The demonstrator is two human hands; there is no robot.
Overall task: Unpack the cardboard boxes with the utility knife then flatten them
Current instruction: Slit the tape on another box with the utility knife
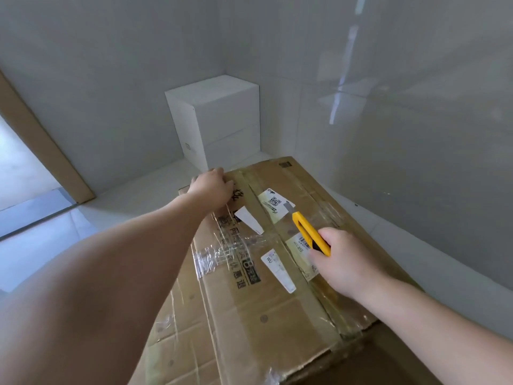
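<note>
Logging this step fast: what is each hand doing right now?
Left hand: open, pressing on the far corner of the cardboard box.
Right hand: closed around the yellow utility knife, blade over the box.

Brown cardboard box (266, 301) with black print and white labels; yellow-and-black utility knife (311, 233); white cabinet (219, 120).

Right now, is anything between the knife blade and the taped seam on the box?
Nothing visible. The utility knife in the right hand points at the cardboard box seam; the left hand rests at the far corner, off that line.
</note>
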